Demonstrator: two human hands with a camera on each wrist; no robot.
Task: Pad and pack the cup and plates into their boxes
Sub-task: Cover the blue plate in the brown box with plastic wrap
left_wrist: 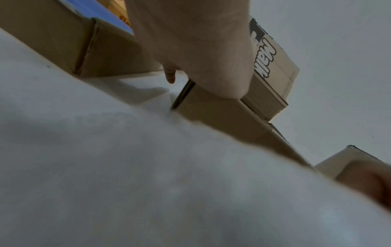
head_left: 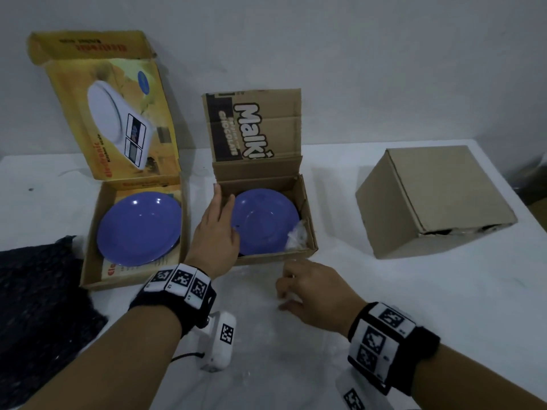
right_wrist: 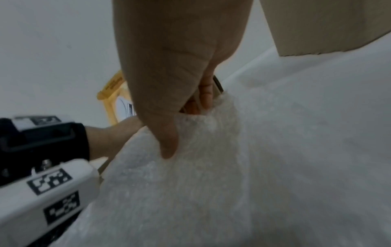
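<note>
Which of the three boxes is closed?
The plain brown box on the right. The yellow scale box and the Malkist box stand open, each holding a blue plate.

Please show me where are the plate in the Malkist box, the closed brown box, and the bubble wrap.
plate in the Malkist box (head_left: 266,221): head view, centre.
closed brown box (head_left: 435,184): head view, top face.
bubble wrap (right_wrist: 201,150): right wrist view, bunched part.

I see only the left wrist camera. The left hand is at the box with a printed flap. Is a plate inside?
Observer: Yes, a blue plate lies in that box.
Operator: What does the right hand do?
Observer: The right hand pinches bubble wrap in front of the box.
Operator: And the other plate?
Observer: The second plate lies uncovered in the open yellow box.
</note>
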